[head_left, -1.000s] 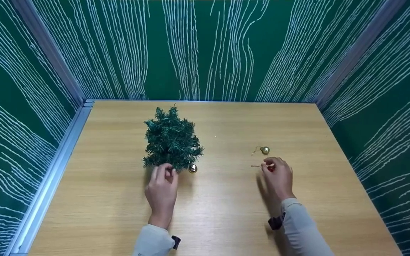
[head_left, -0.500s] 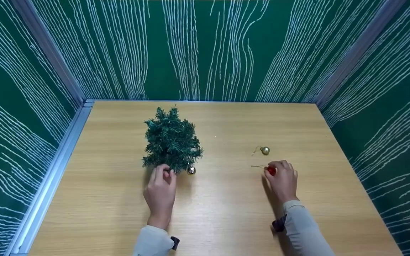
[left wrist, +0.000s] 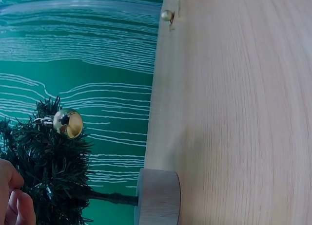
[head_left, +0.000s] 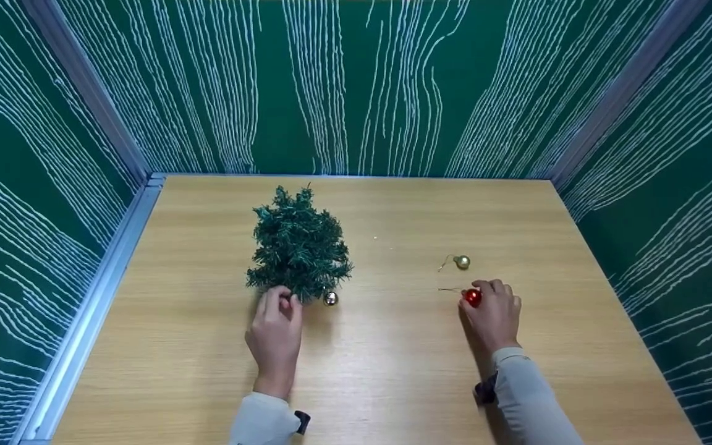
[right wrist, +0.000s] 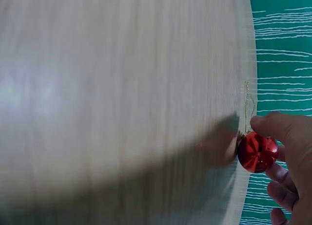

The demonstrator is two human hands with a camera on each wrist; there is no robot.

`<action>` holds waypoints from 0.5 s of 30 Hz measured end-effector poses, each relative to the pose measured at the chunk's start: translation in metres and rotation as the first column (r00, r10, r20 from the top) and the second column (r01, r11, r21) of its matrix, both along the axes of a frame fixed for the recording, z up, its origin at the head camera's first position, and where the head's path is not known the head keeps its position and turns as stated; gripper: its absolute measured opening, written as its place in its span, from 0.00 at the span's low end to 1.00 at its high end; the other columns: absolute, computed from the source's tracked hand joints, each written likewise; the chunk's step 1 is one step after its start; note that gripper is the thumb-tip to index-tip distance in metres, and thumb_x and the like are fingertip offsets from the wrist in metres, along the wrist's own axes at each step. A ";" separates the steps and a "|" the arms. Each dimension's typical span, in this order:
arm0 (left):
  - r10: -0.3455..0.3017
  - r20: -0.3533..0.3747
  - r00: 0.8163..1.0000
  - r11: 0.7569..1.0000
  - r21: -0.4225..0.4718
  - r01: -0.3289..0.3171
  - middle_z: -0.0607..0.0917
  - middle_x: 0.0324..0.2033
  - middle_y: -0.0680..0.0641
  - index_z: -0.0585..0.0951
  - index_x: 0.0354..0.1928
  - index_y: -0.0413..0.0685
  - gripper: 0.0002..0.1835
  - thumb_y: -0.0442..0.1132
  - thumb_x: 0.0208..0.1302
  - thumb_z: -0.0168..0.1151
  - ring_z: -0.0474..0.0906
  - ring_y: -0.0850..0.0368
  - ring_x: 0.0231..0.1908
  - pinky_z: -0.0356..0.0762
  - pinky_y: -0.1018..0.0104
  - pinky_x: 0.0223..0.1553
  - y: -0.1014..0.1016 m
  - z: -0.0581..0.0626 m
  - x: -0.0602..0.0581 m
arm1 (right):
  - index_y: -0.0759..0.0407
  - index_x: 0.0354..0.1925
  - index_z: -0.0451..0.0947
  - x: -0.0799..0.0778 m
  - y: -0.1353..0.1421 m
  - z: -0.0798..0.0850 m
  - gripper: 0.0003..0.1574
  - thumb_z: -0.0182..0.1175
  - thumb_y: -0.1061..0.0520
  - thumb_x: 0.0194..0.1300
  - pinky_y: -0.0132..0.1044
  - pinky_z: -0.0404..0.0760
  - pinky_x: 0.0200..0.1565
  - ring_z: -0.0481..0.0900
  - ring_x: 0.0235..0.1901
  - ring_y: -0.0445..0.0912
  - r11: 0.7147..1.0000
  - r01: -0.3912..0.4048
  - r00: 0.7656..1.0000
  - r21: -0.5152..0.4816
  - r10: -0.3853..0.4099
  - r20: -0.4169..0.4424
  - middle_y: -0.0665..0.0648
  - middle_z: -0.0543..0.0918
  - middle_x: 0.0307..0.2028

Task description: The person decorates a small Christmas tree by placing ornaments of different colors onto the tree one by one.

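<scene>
A small artificial Christmas tree stands left of the table's middle, on a round wooden base. At its lower front branches my left hand pinches the greenery between thumb and fingers; the exact spot of the pinch is hidden by the hand. A shiny gold bauble hangs from a branch to the right of that hand. On the right, my right hand holds a red bauble low at the table, thumb on one side and fingers on the other. Its gold string loop trails off to the left.
A second gold bauble with a string lies on the wooden table, just beyond the right hand. Green walls with white line patterns enclose the back and both sides.
The right hand has shifted slightly right, and more of the red bauble shows in its fingers. The left hand has drifted a little left; the tree's hanging bauble has swung left and toward me.
</scene>
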State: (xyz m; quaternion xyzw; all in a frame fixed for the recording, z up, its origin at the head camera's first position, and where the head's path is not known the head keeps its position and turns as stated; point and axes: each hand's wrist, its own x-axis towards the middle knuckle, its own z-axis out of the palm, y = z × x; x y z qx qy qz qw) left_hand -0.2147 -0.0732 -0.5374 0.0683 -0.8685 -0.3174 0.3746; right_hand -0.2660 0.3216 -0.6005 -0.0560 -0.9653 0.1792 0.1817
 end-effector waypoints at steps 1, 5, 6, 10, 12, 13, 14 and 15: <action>0.000 0.002 1.000 1.000 0.001 0.000 0.81 0.27 0.51 0.80 0.36 0.50 0.07 0.37 0.57 0.70 0.77 0.58 0.22 0.72 0.58 0.17 0.000 0.000 0.000 | 0.63 0.48 0.80 0.000 0.000 0.000 0.27 0.73 0.50 0.53 0.54 0.66 0.45 0.74 0.46 0.61 1.000 0.001 1.000 0.004 -0.001 -0.002 0.67 0.79 0.46; 0.002 -0.009 1.000 1.000 0.005 -0.002 0.81 0.26 0.50 0.80 0.36 0.49 0.07 0.36 0.58 0.69 0.77 0.58 0.22 0.72 0.57 0.17 -0.002 -0.001 -0.001 | 0.63 0.48 0.80 0.001 0.002 -0.001 0.25 0.72 0.51 0.54 0.53 0.66 0.44 0.74 0.46 0.61 1.000 0.002 1.000 0.008 -0.002 0.000 0.66 0.79 0.45; 0.001 -0.013 1.000 1.000 0.005 -0.001 0.81 0.26 0.51 0.80 0.35 0.49 0.07 0.36 0.57 0.69 0.76 0.58 0.22 0.72 0.58 0.17 -0.002 -0.001 -0.001 | 0.64 0.48 0.80 0.001 0.002 -0.001 0.25 0.71 0.51 0.55 0.53 0.65 0.44 0.74 0.46 0.61 1.000 0.001 1.000 0.009 -0.001 0.001 0.67 0.79 0.45; 0.013 -0.029 0.999 1.000 -0.001 -0.013 0.80 0.25 0.51 0.80 0.35 0.49 0.07 0.36 0.56 0.70 0.76 0.57 0.21 0.72 0.58 0.16 -0.003 -0.001 -0.002 | 0.64 0.48 0.81 0.002 0.003 -0.001 0.25 0.70 0.51 0.55 0.54 0.66 0.43 0.75 0.46 0.62 0.999 -0.003 1.000 0.033 0.003 0.001 0.67 0.80 0.45; 0.019 -0.037 0.999 1.000 -0.006 -0.019 0.80 0.24 0.52 0.81 0.35 0.50 0.07 0.37 0.56 0.70 0.77 0.57 0.21 0.72 0.58 0.16 -0.003 -0.001 -0.003 | 0.64 0.49 0.81 0.002 0.004 -0.001 0.26 0.70 0.51 0.55 0.55 0.67 0.43 0.76 0.46 0.62 0.999 -0.004 1.000 0.050 0.004 0.000 0.67 0.80 0.45; 0.021 -0.039 0.999 1.000 -0.007 -0.022 0.80 0.24 0.52 0.81 0.34 0.50 0.06 0.37 0.56 0.70 0.77 0.57 0.21 0.72 0.58 0.16 -0.004 -0.001 -0.003 | 0.64 0.49 0.81 0.003 0.004 -0.002 0.26 0.70 0.51 0.55 0.55 0.68 0.43 0.76 0.46 0.62 0.998 -0.002 1.000 0.057 0.002 0.001 0.68 0.80 0.45; 0.020 -0.038 0.999 1.000 -0.007 -0.020 0.80 0.24 0.52 0.81 0.34 0.50 0.06 0.37 0.57 0.69 0.77 0.57 0.21 0.72 0.58 0.16 -0.004 -0.002 -0.003 | 0.64 0.49 0.81 0.003 0.004 -0.002 0.26 0.70 0.50 0.55 0.55 0.68 0.43 0.76 0.46 0.63 0.998 -0.001 1.000 0.060 0.001 0.003 0.68 0.80 0.45; 0.019 -0.037 0.999 1.000 -0.008 -0.019 0.80 0.24 0.52 0.80 0.34 0.50 0.06 0.37 0.57 0.69 0.77 0.57 0.21 0.72 0.58 0.16 -0.004 -0.002 -0.003 | 0.65 0.49 0.81 0.004 0.004 -0.002 0.27 0.70 0.50 0.55 0.56 0.68 0.43 0.76 0.46 0.63 0.998 0.001 1.000 0.062 -0.002 0.006 0.68 0.80 0.45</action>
